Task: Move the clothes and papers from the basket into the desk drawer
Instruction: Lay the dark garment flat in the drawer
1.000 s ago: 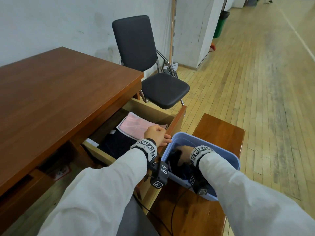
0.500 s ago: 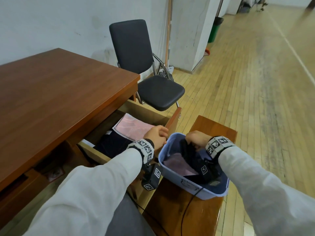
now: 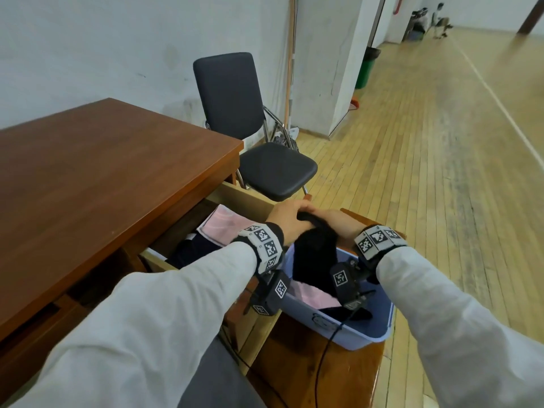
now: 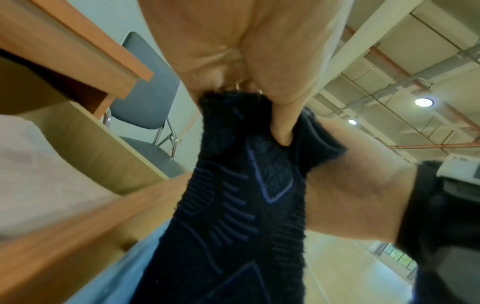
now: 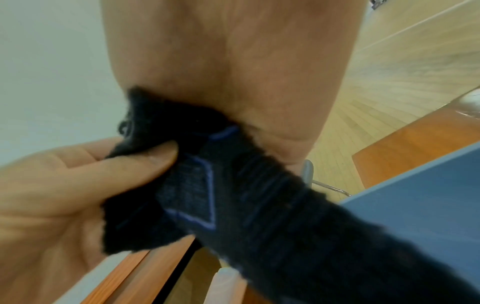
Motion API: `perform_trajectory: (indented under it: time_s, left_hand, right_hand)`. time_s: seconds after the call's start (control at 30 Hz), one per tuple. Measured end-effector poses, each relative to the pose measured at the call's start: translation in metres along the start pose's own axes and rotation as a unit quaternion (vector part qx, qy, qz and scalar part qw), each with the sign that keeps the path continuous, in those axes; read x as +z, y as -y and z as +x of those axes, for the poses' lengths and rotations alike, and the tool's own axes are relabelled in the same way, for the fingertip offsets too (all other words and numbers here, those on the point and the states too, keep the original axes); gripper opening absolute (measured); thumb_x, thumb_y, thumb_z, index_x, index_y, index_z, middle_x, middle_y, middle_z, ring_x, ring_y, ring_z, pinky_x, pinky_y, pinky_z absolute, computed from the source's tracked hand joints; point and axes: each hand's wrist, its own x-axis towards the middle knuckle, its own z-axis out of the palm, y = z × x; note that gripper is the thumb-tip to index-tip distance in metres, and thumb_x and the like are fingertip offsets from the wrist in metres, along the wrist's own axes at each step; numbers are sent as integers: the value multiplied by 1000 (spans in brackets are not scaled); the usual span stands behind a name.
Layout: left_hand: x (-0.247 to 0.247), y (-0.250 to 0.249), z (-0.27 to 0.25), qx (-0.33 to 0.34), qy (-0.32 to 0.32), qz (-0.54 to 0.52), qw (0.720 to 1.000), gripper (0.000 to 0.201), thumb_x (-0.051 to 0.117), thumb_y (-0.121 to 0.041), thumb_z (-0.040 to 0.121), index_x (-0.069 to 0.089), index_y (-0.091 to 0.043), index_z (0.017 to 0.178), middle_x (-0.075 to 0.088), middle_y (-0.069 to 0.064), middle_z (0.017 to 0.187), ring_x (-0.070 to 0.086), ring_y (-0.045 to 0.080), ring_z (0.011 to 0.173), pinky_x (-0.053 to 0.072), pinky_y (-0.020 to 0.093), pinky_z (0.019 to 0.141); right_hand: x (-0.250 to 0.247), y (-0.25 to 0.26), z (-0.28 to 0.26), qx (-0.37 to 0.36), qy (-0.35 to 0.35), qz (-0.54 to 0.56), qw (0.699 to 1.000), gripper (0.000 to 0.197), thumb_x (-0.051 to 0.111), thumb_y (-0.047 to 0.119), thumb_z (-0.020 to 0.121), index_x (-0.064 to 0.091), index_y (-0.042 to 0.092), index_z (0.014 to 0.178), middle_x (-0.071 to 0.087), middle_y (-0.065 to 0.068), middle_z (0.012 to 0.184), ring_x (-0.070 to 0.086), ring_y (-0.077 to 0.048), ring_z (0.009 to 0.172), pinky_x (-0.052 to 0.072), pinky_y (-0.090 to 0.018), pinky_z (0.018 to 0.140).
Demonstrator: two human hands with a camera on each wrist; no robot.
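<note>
Both your left hand (image 3: 287,220) and right hand (image 3: 338,222) have fingers clamped on the sock (image 3: 316,251) above the basket (image 3: 379,316); lift it clear, then swing left into the drawer (image 3: 235,198).

A white, scuffed wall (image 3: 88,48) runs behind a brown wooden desk (image 3: 88,172), with a black padded chair (image 3: 235,113) on a chrome frame standing between the desk's far corner and a white pillar (image 3: 329,69). The floor (image 3: 426,187) is pale wooden strip boarding marked by a white painted line (image 3: 500,104), and a green bin (image 3: 365,69) stands beyond the pillar. From the left wrist view, the ceiling shows beams, exposed pipes and two round lamps (image 4: 423,102) that are lit.
</note>
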Motion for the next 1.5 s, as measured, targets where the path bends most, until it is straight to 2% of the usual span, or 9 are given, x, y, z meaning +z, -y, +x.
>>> perform_trajectory:
  time_s: [0.13, 0.23, 0.33, 0.6, 0.77, 1.03, 1.17, 1.3, 1.5]
  left_hand:
    - [-28, -2, 6, -3, -57, 28, 998, 15, 63, -22, 87, 72, -18, 98, 71, -1, 92, 63, 15, 91, 49, 28, 86]
    - [-53, 6, 13, -50, -110, -16, 993, 10, 63, -27, 89, 67, -19, 86, 63, -8, 74, 63, 15, 80, 50, 30, 76]
    - [-73, 19, 19, -93, -160, -51, 981, 16, 63, -31, 88, 69, -16, 90, 67, -2, 79, 67, 23, 85, 54, 38, 83]
    - [-109, 66, 15, -195, -165, 86, 963, 34, 52, -36, 94, 67, -7, 102, 69, 13, 106, 64, 32, 99, 49, 38, 87]
    - [-115, 92, 20, -279, -123, 66, 950, 34, 52, -29, 90, 66, -9, 114, 66, 12, 118, 60, 33, 107, 48, 40, 98]
    - [-109, 133, 39, -303, -127, 90, 940, 38, 61, -19, 89, 57, -12, 126, 61, 10, 128, 58, 29, 117, 46, 36, 100]
    - [-102, 160, 45, -314, -122, 90, 937, 36, 60, -7, 86, 51, -15, 120, 61, 11, 122, 57, 28, 113, 46, 35, 89]
    - [-96, 180, 48, -294, -106, 156, 937, 23, 47, 3, 89, 60, -16, 90, 62, 10, 116, 58, 29, 108, 49, 35, 90]
    - [-88, 200, 55, -292, -73, 199, 933, 32, 49, 3, 91, 62, -10, 117, 54, 11, 133, 45, 27, 128, 38, 36, 106]
  right_hand:
    - [3, -3, -6, -30, 34, 191, 981, 39, 38, 32, 102, 57, 6, 123, 63, -14, 117, 62, -27, 108, 47, -37, 97]
    - [-1, -14, -8, 16, 86, 78, 993, 44, 55, 42, 93, 63, 9, 121, 69, -13, 118, 65, -28, 111, 47, -43, 101]
    - [-7, -29, 2, 48, 31, -99, 993, 38, 72, 26, 84, 67, 2, 113, 68, -20, 114, 63, -35, 110, 47, -47, 102]
    - [1, -18, 26, 18, -85, 62, 994, 40, 64, 19, 91, 56, 2, 127, 69, -17, 111, 67, -33, 102, 52, -48, 95]
    - [26, -3, 51, -1, -111, -41, 993, 10, 62, 21, 91, 65, 12, 91, 71, -20, 101, 69, -34, 93, 55, -49, 88]
    - [60, 18, 102, -1, -136, -257, 957, 22, 57, 22, 92, 57, 10, 73, 59, -5, 73, 56, -17, 63, 40, -22, 48]
    - [72, 12, 125, -25, -132, -296, 946, 21, 57, 20, 92, 58, 6, 108, 65, -12, 99, 64, -27, 91, 53, -33, 75]
    - [81, -8, 134, -39, -137, -378, 915, 28, 54, 19, 90, 43, 11, 115, 64, -8, 86, 64, -28, 77, 57, -41, 72]
    - [86, -14, 145, -28, -118, -473, 873, 36, 52, 16, 92, 35, 12, 123, 54, 0, 66, 60, -23, 64, 52, -33, 61]
